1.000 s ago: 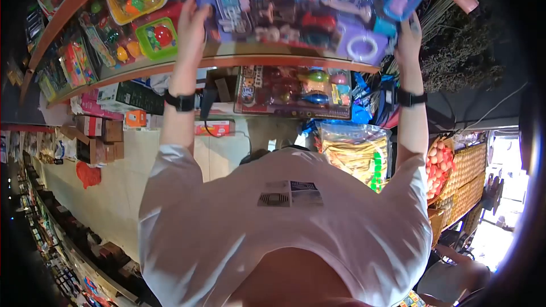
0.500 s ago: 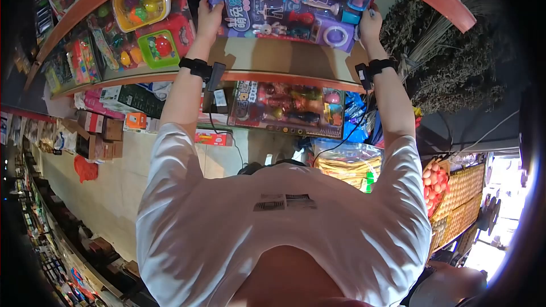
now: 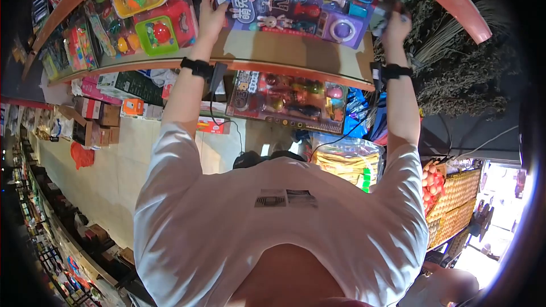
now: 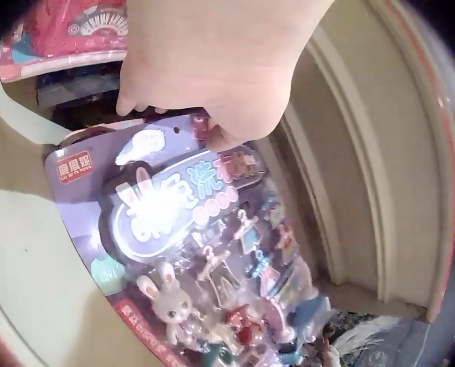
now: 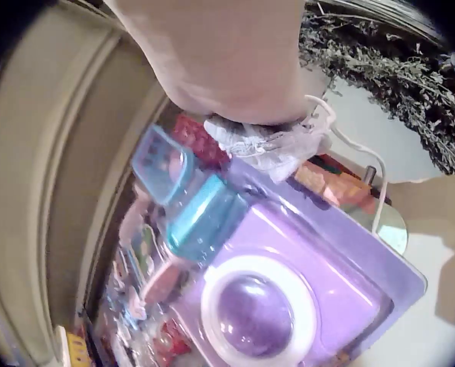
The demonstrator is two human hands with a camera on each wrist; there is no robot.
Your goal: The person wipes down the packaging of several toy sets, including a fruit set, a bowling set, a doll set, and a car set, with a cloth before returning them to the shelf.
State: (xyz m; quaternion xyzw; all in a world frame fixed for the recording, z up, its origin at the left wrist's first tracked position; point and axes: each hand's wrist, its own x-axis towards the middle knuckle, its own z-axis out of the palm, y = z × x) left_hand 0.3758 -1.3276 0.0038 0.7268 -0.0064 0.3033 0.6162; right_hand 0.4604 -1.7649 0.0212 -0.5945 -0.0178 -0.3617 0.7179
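A purple toy package (image 3: pixel 296 5) with a rabbit figure and a toy washing machine lies face up on the shelf. My left hand (image 3: pixel 210 25) is at its left end; in the left wrist view, the thumb and fingers of that hand (image 4: pixel 208 65) pinch the edge of the package (image 4: pixel 90 191). Just off its right end is my right hand (image 3: pixel 397 29), blurred. The right wrist view has this hand (image 5: pixel 227 61) holding a crumpled pale cloth (image 5: pixel 269 145) beside the package's purple border (image 5: pixel 388 264), fingertips hidden.
More packaged toys (image 3: pixel 156 34) fill the shelf to the left. An orange-red shelf edge (image 3: pixel 296 68) runs below, with a boxed toy set (image 3: pixel 290 102) under it. Dried plants (image 3: pixel 472 68) hang at the right. A thin cable (image 3: pixel 227 122) dangles from the left wrist.
The package shifted left and lay flatter, then moved slightly back right. My right hand has come away from its right end toward the plants; my left hand stays at the left end.
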